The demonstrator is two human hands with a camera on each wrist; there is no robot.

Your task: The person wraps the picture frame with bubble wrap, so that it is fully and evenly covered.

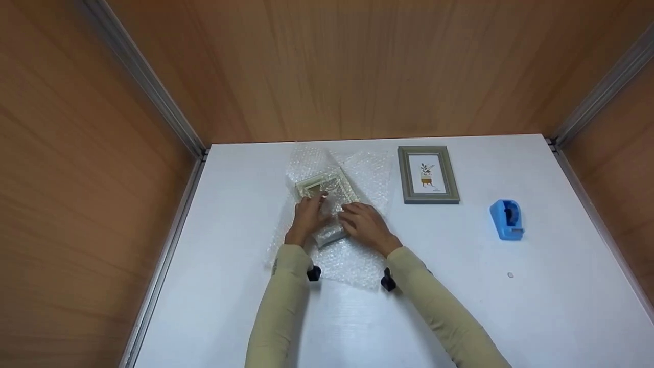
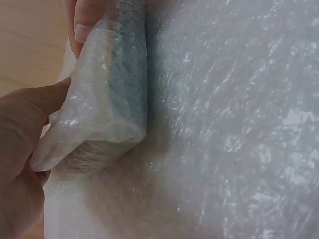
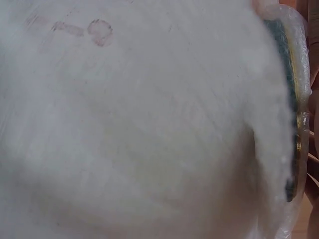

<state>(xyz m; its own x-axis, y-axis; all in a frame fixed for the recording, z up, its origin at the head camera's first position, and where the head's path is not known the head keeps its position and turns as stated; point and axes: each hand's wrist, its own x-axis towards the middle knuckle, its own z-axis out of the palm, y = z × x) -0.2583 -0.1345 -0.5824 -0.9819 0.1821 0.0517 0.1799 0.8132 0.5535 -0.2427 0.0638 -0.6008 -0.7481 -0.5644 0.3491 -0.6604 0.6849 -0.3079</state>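
A pale picture frame (image 1: pixel 309 185) lies tilted on a sheet of bubble wrap (image 1: pixel 372 174), partly covered by a fold of it. My left hand (image 1: pixel 306 217) is over the frame's left side. Up close in the left wrist view, its thumb and fingers pinch the edge of the folded bubble wrap (image 2: pixel 82 124) at a wrapped corner. My right hand (image 1: pixel 367 226) lies at the frame's right side, fingers bent over the wrap. Only part of the wrapped edge (image 3: pixel 293 99) and some fingers show at the right of the right wrist view.
A second, grey-green picture frame (image 1: pixel 454 176) with a plant print lies at the back right of the white table (image 1: pixel 352 327). Farther right stands a blue tape dispenser (image 1: pixel 506 225). A small ring-shaped mark (image 1: pixel 510 275) is nearer the front. Wooden panels (image 1: pixel 357 71) enclose the table.
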